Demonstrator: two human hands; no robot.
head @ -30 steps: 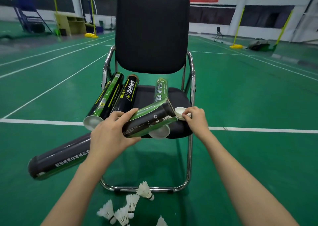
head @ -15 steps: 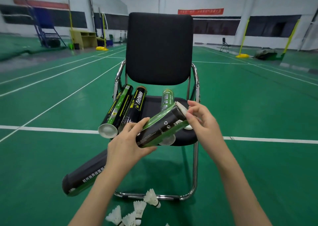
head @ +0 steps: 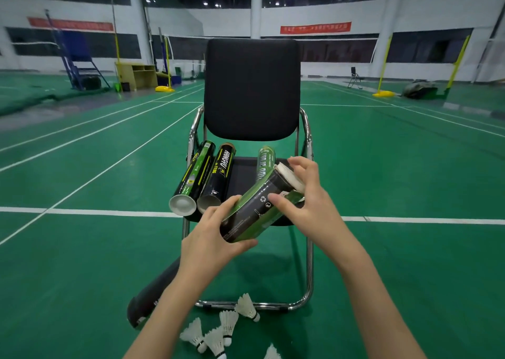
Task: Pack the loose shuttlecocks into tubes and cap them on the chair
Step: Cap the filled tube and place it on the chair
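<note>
While the left hand [head: 207, 238] is grasping the tilted tube [head: 254, 211] and the right hand [head: 303, 203] is pinching the white cap [head: 290, 178] onto its mouth, a skewed push is risking the cap popping off.

Left hand [head: 210, 238]: fingers and thumb curled round the middle of a shuttlecock tube [head: 257, 208], forearm bare, reaching up from bottom centre.
Right hand [head: 306, 200]: fingertips around the white cap [head: 291, 178] at the tube's upper end, thumb on the tube wall, forearm bare.
</note>
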